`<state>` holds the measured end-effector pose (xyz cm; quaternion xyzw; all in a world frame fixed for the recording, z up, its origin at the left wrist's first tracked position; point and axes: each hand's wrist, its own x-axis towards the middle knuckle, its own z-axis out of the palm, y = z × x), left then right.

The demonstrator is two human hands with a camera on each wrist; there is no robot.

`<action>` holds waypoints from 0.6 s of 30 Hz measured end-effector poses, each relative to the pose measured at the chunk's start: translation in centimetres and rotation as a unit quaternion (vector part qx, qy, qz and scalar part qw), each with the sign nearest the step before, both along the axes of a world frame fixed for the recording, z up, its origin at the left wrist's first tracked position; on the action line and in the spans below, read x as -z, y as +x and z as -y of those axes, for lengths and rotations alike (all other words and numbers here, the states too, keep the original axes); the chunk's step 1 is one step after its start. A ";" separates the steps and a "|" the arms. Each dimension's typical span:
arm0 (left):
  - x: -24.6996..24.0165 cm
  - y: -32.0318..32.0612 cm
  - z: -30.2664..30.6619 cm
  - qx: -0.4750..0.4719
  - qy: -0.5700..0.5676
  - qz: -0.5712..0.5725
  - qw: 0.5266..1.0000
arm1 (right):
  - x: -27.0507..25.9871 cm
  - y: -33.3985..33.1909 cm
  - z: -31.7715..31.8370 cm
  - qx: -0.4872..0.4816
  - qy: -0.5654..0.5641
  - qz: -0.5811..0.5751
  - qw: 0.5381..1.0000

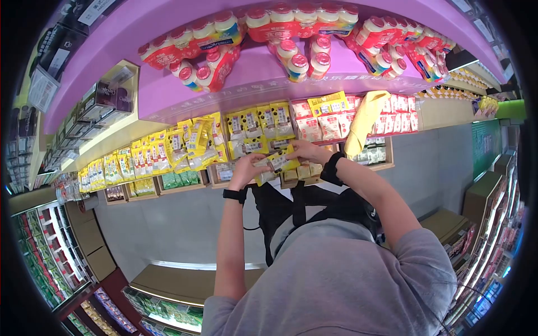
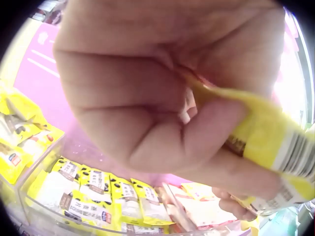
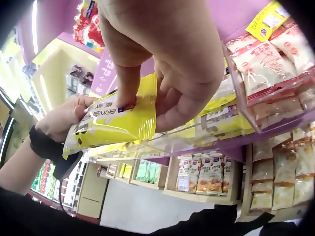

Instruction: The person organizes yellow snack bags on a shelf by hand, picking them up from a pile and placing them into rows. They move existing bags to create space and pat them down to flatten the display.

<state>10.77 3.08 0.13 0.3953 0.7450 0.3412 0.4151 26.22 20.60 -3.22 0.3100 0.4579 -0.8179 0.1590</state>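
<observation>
Two hands share one yellow packet [image 1: 278,161], near the similar yellow packets [image 1: 268,122]; I see the fingers of the left hand [image 1: 247,169] and right hand [image 1: 310,151] pinching opposite ends. I'd keep both pinches light and even, so it shouldn't crumple. The left arm [image 1: 228,249] reaches forward, the right arm [image 1: 372,185] slants inward.

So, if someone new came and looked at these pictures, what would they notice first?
Probably the red-capped bottles in red wrapping, lined up along the curved purple shelf at the top of the head view. Next might be the yellow snack packet that the left hand and right hand both hold. Farther right, a long yellow thing, perhaps cloth, lies across red-and-white packets.
</observation>
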 end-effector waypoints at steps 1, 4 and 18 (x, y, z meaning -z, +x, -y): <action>0.8 -0.8 -0.2 -0.011 0.059 -0.010 0.998 | 2.0 -0.3 -0.8 -0.012 0.070 0.028 0.997; 1.1 -2.7 -2.1 -0.125 -0.092 0.142 0.978 | 3.6 -1.7 -2.1 0.048 0.193 0.009 0.980; 4.1 -2.3 -6.1 -0.144 0.034 -0.099 0.984 | 7.0 -3.3 1.1 0.100 0.335 0.039 0.936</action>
